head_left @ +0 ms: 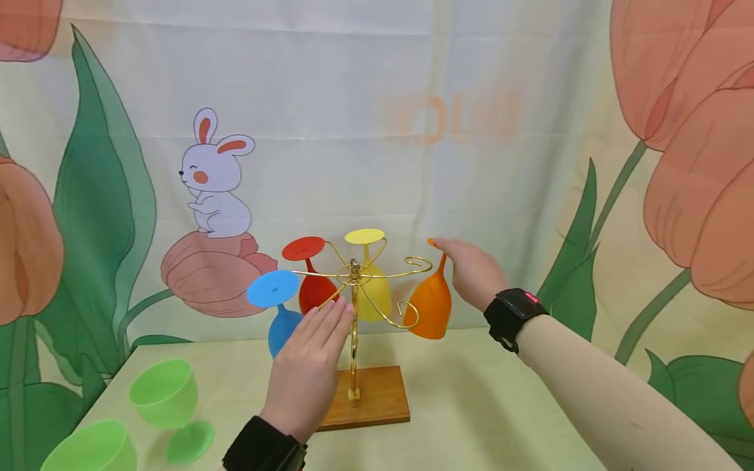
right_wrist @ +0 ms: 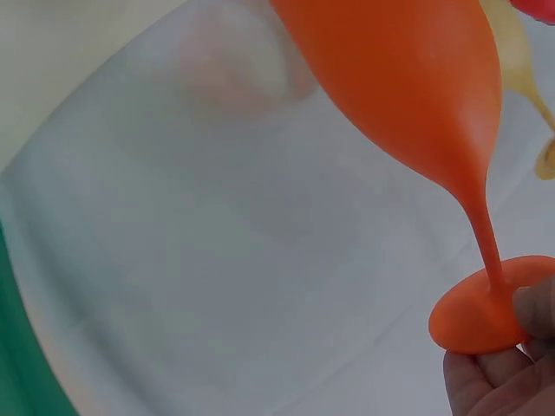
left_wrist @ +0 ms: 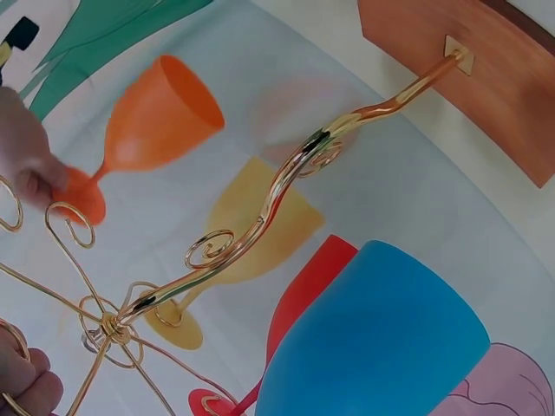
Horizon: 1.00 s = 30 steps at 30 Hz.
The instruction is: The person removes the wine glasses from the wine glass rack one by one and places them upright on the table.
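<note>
A gold wire glass rack (head_left: 355,340) with curled arms stands on a wooden base (head_left: 379,399). My left hand (head_left: 309,366) is at the rack's near side; in the left wrist view its fingers (left_wrist: 35,394) grip a curled wire arm. With my right hand (head_left: 474,271) I pinch the foot of an upside-down orange goblet (head_left: 432,304), thumb on one face and fingers on the other. The orange bowl hangs beside two curled arm ends at the right. Blue (head_left: 283,327), red (head_left: 315,294) and yellow (head_left: 377,304) goblets hang bowl-down from other arms. My left hand partly hides the blue one.
Two light green goblets stand at the table's left front, one (head_left: 165,392) behind the other (head_left: 94,451), which the frame's edge cuts off. A printed cloth backdrop (head_left: 353,118) with tulips and a rabbit hangs behind the pale table (head_left: 471,405).
</note>
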Each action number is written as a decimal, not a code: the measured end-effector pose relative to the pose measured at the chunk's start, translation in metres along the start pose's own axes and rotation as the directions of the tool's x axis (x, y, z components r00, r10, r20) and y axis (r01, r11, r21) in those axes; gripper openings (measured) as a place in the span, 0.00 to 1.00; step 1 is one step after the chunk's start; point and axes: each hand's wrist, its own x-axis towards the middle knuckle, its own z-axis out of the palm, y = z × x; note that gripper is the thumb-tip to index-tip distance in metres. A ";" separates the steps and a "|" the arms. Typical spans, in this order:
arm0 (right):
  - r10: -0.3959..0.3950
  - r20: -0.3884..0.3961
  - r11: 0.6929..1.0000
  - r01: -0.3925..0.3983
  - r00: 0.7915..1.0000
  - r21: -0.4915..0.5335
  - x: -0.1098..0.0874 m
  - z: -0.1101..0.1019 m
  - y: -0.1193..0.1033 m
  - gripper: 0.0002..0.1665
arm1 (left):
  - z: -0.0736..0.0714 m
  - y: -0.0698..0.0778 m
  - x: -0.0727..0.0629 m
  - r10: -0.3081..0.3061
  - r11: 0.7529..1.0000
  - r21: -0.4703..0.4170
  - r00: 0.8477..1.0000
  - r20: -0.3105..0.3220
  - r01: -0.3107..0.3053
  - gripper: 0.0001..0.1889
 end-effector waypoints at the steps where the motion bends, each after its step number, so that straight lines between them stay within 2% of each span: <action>1: -0.004 -0.003 1.000 0.004 1.000 -0.004 -0.005 0.001 0.004 0.35 | 0.000 0.000 0.000 -0.001 1.000 0.000 1.000 -0.002 0.001 0.33; 10: -0.041 -0.037 0.998 0.040 0.998 -0.044 -0.055 0.022 0.040 0.36 | -0.001 0.002 0.001 0.004 1.000 -0.019 1.000 -0.023 -0.004 0.33; 16: -0.057 -0.030 0.998 0.055 0.998 -0.037 -0.082 0.038 0.041 0.35 | -0.001 0.001 0.001 -0.004 1.000 -0.026 1.000 -0.020 0.003 0.32; 19: -0.019 -0.004 0.999 0.019 1.000 0.030 -0.096 0.049 0.036 0.27 | -0.001 0.001 0.001 -0.005 1.000 -0.026 1.000 -0.019 0.004 0.32; 22: 0.068 0.041 0.988 -0.073 0.997 0.137 -0.111 0.064 0.033 0.20 | -0.001 -0.001 0.001 0.012 1.000 -0.024 1.000 -0.013 -0.012 0.32; 24: 0.143 0.085 0.960 -0.159 0.986 0.231 -0.121 0.075 0.031 0.17 | -0.001 -0.003 0.001 0.033 0.999 -0.028 0.999 -0.002 -0.033 0.32; 26: 0.211 0.142 0.909 -0.247 0.967 0.335 -0.132 0.087 0.030 0.16 | -0.001 -0.005 0.000 0.054 0.998 -0.044 0.998 0.014 -0.053 0.32; 28: 0.256 0.203 0.843 -0.321 0.945 0.432 -0.143 0.098 0.029 0.15 | -0.001 -0.008 -0.002 0.072 0.995 -0.072 0.997 0.031 -0.070 0.34; 30: 0.286 0.286 0.745 -0.400 0.915 0.534 -0.153 0.109 0.029 0.15 | -0.002 -0.009 -0.003 0.090 0.990 -0.111 0.995 0.040 -0.085 0.36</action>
